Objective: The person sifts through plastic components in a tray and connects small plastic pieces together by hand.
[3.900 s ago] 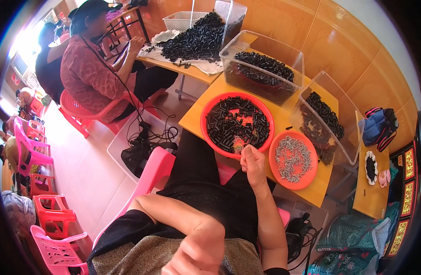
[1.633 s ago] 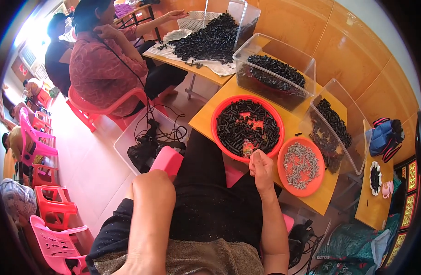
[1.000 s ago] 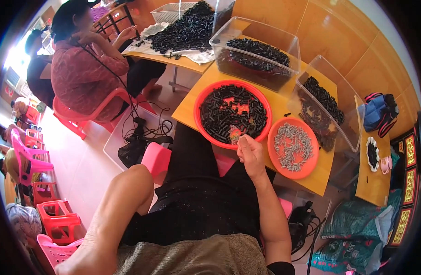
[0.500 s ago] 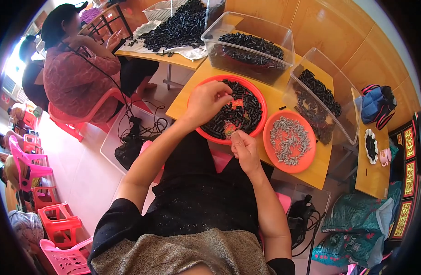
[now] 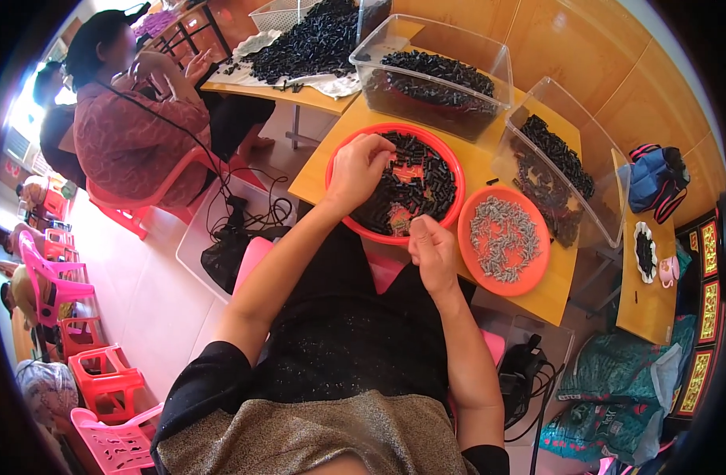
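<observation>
**Both hands at the red bowl of black parts**

Widest thing here is the yellow table, running off to the upper left. Along its far side sit two clear plastic bins, each loaded with small black pieces, the second bin angled off to the right. On the neighbouring table a loose heap of black pieces lies on white sheeting, and another person in a patterned red top sits beside it on a red plastic chair.

Centre stage: the big red bowl, full of short black parts. Just right of it, touching rim to rim, a smaller orange bowl holding grey metal pieces.

The left hand is down in the red bowl, fingers curled onto the black parts at its near-left side. The right hand hovers at the bowl's near rim, closed up, fingertips pinched together; whatever it grips is too small to make out.
</observation>
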A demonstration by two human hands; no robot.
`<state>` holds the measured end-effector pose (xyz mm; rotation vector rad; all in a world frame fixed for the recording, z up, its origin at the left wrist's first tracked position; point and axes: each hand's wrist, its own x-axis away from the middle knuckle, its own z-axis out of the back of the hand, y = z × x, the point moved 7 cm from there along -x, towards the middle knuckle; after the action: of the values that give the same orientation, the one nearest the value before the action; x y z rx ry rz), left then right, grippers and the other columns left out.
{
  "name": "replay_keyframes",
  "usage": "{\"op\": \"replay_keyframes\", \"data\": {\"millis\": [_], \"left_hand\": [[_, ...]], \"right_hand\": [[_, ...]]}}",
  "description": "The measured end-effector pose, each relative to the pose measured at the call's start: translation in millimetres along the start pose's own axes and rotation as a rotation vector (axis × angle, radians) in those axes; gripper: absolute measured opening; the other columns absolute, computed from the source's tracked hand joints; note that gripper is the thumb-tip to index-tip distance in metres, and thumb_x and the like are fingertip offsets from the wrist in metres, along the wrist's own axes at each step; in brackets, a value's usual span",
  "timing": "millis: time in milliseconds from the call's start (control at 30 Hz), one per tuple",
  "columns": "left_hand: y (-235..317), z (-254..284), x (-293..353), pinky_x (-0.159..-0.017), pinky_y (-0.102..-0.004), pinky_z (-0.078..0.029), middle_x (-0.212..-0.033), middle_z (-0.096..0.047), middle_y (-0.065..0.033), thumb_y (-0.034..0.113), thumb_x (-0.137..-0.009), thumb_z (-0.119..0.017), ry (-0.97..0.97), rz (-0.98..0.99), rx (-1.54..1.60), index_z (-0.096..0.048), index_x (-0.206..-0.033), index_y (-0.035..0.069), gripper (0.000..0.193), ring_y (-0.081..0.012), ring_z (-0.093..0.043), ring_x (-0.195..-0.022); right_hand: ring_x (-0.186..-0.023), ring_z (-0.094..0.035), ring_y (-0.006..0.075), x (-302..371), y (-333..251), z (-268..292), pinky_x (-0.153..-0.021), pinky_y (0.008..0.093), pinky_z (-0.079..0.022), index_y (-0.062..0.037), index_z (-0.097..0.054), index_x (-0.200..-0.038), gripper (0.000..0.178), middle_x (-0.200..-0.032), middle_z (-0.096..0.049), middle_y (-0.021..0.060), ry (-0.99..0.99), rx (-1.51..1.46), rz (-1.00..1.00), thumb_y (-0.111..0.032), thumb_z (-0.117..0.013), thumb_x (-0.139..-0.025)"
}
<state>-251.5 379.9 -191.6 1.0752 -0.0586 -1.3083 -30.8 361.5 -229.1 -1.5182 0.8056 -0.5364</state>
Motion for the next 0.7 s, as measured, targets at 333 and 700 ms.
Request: {"op": "replay_keyframes", "data": {"millis": [333, 700], "left_hand": [[47, -4, 50, -0.075, -0.0362, -0.057, -0.091, -0.073, -0.0121, 0.004, -0.095, -0.076, -0.248, -0.002, 0.054, -0.076, -0.105, 0.001, 0.011, -0.0234, -0.073, -0.082], [47, -47, 62, -0.07, -0.051, -0.059, -0.094, -0.073, -0.0135, 0.018, -0.091, -0.075, -0.37, -0.141, -0.487, -0.072, -0.084, 0.008, 0.013, -0.0373, -0.076, -0.083]], "right_hand": [[-0.051, -0.028, 0.0024, -8, 5, 42, -0.046, 0.0246, -0.021, -0.0155, -0.046, -0.08, 0.047, -0.065, -0.035, -0.0084, 0.256, -0.206, -0.083, -0.04, -0.05, -0.12], [-0.052, -0.028, 0.0017, -5, 1, 39, -0.047, 0.0242, -0.02, -0.0149, -0.049, -0.081, 0.046, -0.065, -0.034, -0.0095, 0.238, -0.215, -0.088, -0.039, -0.053, -0.12]]}}
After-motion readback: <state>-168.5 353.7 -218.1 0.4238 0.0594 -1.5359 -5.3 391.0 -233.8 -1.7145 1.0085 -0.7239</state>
